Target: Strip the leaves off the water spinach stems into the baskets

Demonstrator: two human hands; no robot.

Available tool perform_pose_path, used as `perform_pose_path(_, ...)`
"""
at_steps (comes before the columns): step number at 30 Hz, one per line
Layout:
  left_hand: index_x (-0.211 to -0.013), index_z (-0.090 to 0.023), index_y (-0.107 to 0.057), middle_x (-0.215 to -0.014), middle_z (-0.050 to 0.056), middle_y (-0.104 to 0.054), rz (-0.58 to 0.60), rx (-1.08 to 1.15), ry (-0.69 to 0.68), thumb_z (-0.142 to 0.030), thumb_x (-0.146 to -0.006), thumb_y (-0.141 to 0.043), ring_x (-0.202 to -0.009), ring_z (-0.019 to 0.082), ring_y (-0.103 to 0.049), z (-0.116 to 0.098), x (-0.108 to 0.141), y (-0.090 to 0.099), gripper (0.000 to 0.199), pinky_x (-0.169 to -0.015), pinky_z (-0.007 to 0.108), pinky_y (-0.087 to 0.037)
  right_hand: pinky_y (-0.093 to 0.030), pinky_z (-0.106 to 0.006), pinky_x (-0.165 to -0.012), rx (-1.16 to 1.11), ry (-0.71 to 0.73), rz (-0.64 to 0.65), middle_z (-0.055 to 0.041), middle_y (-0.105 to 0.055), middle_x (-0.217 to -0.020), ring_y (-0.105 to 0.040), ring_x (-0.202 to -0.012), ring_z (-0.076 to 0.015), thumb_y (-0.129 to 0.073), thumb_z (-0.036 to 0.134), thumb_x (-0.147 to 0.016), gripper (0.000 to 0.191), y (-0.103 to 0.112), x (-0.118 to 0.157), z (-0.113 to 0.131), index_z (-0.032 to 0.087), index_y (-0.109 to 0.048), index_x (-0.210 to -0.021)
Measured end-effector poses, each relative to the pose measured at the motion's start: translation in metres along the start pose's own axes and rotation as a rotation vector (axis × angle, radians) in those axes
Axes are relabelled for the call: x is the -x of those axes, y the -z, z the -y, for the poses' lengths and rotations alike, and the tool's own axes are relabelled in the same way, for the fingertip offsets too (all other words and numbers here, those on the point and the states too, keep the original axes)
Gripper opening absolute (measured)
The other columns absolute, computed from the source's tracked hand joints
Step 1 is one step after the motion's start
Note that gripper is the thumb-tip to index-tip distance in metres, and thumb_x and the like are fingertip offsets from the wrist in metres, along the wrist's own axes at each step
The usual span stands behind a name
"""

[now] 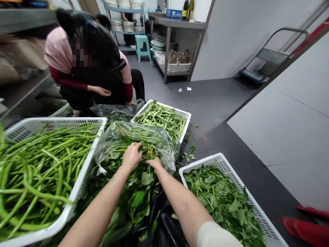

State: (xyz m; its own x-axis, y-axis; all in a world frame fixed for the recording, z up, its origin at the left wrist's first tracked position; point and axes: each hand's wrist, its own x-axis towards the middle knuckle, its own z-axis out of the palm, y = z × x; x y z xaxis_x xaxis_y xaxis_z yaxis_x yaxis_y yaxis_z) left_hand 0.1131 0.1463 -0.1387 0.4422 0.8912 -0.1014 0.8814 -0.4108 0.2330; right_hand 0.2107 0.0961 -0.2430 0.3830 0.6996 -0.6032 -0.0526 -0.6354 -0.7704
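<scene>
A bundle of leafy greens [146, 178] lies in front of me, its stems tied with a reddish-brown band. My left hand [132, 155] is closed around the left side of the stems. On the right side, close to the band, my right hand [153, 162] pinches at the bundle, its fingertips partly hidden by stems. Under and behind both hands spreads a clear plastic bag [168, 145] with more long-stemmed greens inside. Black plastic [167, 226] shows below the bundle, between my forearms.
White baskets stand around: long green beans [46, 171] at left, cut stems [161, 118] ahead, loose leaves [226, 199] at right. A person in pink [61, 51] crouches ahead left. A steel table [177, 23], a teal stool [143, 46] and a trolley [272, 56] are farther back.
</scene>
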Motion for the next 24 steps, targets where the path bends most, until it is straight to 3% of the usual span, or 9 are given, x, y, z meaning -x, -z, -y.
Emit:
perform_pose_path(4, -0.127, -0.022, -0.051, -0.144, 0.011, -0.039, -0.008, -0.135, -0.178, -0.021, -0.073, -0.056, -0.131, 0.028, -0.035, 0.004, -0.013, -0.002, 0.055, -0.103, 0.041, -0.033, -0.047, -0.035, -0.079, 0.205, 0.032, -0.084, -0.0089, -0.058, -0.108, -0.06, -0.095, -0.0255, -0.072, 0.035, -0.054, 0.049, 0.001, 0.017, 0.012, 0.02, -0.059, -0.099)
perform_pose_path(7, -0.134, -0.021, -0.043, -0.148, 0.014, -0.03, 0.047, -0.232, -0.221, -0.035, -0.068, -0.065, -0.136, 0.033, -0.025, -0.001, -0.02, 0.012, 0.071, -0.106, 0.045, -0.027, -0.047, -0.038, -0.077, 0.438, 0.155, -0.113, -0.0111, -0.054, -0.11, -0.061, -0.094, -0.0268, -0.065, 0.045, -0.061, 0.051, 0.002, 0.036, 0.025, 0.019, -0.054, -0.103)
perform_pose_path(10, -0.121, -0.013, -0.054, -0.134, 0.02, -0.047, 0.113, -0.341, -0.25, -0.038, -0.069, -0.061, -0.127, 0.034, -0.039, -0.01, -0.025, 0.036, 0.058, -0.102, 0.042, -0.033, -0.048, -0.038, -0.077, 0.52, 0.26, -0.128, -0.0102, -0.053, -0.106, -0.06, -0.094, -0.0263, -0.064, 0.043, -0.063, 0.046, 0.003, 0.055, 0.035, 0.018, -0.053, -0.1)
perform_pose_path(12, -0.105, -0.011, -0.062, -0.113, 0.02, -0.061, 0.161, -0.405, -0.272, -0.032, -0.071, -0.057, -0.115, 0.034, -0.051, -0.017, -0.025, 0.052, 0.041, -0.094, 0.041, -0.04, -0.048, -0.038, -0.079, 0.53, 0.328, -0.133, -0.01, -0.051, -0.105, -0.059, -0.094, -0.0259, -0.065, 0.041, -0.062, 0.044, 0.002, 0.066, 0.04, 0.018, -0.052, -0.098)
perform_pose_path(15, -0.091, -0.011, -0.063, -0.091, 0.018, -0.068, 0.19, -0.449, -0.25, -0.02, -0.073, -0.049, -0.094, 0.031, -0.063, -0.023, -0.019, 0.071, 0.025, -0.081, 0.039, -0.047, -0.048, -0.039, -0.078, 0.545, 0.411, -0.124, -0.0102, -0.049, -0.103, -0.059, -0.091, -0.0255, -0.066, 0.039, -0.062, 0.043, 0.001, 0.081, 0.048, 0.017, -0.051, -0.097)
perform_pose_path(19, -0.092, -0.01, -0.061, -0.084, 0.018, -0.068, 0.181, -0.464, -0.204, -0.009, -0.077, -0.037, -0.085, 0.029, -0.067, -0.015, -0.006, 0.088, 0.028, -0.072, 0.036, -0.049, -0.048, -0.038, -0.075, 0.581, 0.503, -0.097, -0.0097, -0.049, -0.103, -0.058, -0.089, -0.0249, -0.061, 0.033, -0.065, 0.037, 0.001, 0.103, 0.058, 0.017, -0.05, -0.097)
perform_pose_path(24, -0.094, -0.013, -0.059, -0.087, 0.018, -0.069, 0.167, -0.476, -0.14, -0.009, -0.078, -0.035, -0.082, 0.028, -0.067, 0.002, 0.011, 0.112, 0.03, -0.069, 0.036, -0.049, -0.047, -0.037, -0.078, 0.547, 0.573, -0.048, -0.0079, -0.05, -0.104, -0.057, -0.091, -0.024, -0.059, 0.033, -0.065, 0.037, 0.002, 0.121, 0.063, 0.019, -0.05, -0.097)
